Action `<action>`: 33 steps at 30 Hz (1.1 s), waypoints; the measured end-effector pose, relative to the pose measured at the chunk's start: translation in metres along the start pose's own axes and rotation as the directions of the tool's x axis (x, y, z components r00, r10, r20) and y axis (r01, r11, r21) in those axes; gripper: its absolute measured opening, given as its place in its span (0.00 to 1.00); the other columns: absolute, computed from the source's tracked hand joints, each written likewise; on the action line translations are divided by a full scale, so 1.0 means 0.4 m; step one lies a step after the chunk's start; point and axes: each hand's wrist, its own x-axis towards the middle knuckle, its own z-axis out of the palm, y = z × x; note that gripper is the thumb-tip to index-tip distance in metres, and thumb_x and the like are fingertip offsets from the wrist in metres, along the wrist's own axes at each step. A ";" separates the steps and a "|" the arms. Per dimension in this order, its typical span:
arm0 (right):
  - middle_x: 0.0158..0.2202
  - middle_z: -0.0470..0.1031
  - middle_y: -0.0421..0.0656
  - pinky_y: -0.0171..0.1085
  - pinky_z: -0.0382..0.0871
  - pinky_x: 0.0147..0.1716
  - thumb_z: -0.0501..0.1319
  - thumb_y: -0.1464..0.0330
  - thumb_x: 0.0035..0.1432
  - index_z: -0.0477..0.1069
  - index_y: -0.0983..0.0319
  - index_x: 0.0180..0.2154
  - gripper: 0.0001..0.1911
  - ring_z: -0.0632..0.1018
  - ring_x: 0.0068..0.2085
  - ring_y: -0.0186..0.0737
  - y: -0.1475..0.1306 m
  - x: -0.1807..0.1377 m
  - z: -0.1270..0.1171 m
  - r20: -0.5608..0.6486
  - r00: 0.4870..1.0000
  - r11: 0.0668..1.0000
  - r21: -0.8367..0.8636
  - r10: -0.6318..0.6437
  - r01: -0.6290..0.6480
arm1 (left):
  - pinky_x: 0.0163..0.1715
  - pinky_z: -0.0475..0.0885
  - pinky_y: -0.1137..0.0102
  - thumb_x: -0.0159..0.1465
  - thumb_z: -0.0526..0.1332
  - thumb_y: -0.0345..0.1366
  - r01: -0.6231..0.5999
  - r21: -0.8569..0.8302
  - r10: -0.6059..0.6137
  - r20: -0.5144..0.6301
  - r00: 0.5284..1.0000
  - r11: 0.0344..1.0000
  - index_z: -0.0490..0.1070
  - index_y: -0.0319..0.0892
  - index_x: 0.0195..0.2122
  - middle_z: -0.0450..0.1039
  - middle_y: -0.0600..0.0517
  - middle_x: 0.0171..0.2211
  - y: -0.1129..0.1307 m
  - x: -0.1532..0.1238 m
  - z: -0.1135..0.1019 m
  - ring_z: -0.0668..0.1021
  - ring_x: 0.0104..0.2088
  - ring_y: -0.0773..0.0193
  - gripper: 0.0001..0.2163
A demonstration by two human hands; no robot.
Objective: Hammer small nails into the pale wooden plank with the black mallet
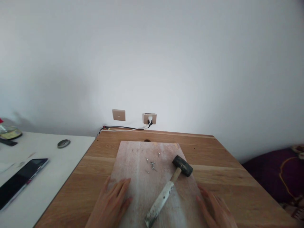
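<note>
A pale wooden board [137, 158] lies on the wooden table [213, 161]. My left hand [112, 201] rests flat on the board's near left part, fingers stretched out. My right hand [215, 209] lies flat at the board's near right edge, fingers apart. Between them a mallet [169, 186] with a black head and a worn pale handle lies diagonally on the board. A few small metal nails [152, 165] lie loose on the board beyond the hands, left of the mallet head. Neither hand holds anything.
A white table [47, 183] adjoins on the left with a dark tablet [20, 180], a round metal lid [63, 143] and a jar [8, 131]. Wall sockets [149, 118] with plugged cables sit behind. A purple cushion [273, 174] lies at the right.
</note>
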 end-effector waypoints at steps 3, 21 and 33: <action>0.51 0.81 0.47 0.46 0.80 0.48 0.55 0.58 0.68 0.72 0.56 0.55 0.18 0.81 0.51 0.51 -0.046 0.004 0.019 0.101 0.990 0.994 0.065 -0.098 0.092 | 0.63 0.65 0.52 0.73 0.49 0.45 0.114 0.019 -0.113 -0.025 0.993 0.993 0.69 0.45 0.58 0.79 0.48 0.53 -0.050 -0.024 -0.004 0.81 0.50 0.55 0.19; 0.58 0.77 0.45 0.46 0.76 0.49 0.59 0.63 0.66 0.69 0.59 0.60 0.22 0.76 0.59 0.51 -0.307 0.075 0.128 0.074 0.839 0.841 -0.007 -0.539 0.541 | 0.47 0.75 0.52 0.65 0.47 0.40 0.648 0.205 -0.651 -0.065 0.756 0.733 0.72 0.41 0.53 0.72 0.40 0.57 -0.262 -0.172 -0.060 0.75 0.55 0.44 0.21; 0.54 0.79 0.48 0.52 0.75 0.52 0.53 0.56 0.70 0.73 0.59 0.55 0.21 0.77 0.57 0.54 -0.212 0.102 0.066 0.046 0.973 0.974 -0.025 -0.225 0.226 | 0.49 0.75 0.52 0.68 0.48 0.40 0.429 0.114 -0.425 -0.058 0.903 0.896 0.75 0.43 0.46 0.76 0.40 0.52 -0.169 -0.040 -0.045 0.78 0.49 0.46 0.17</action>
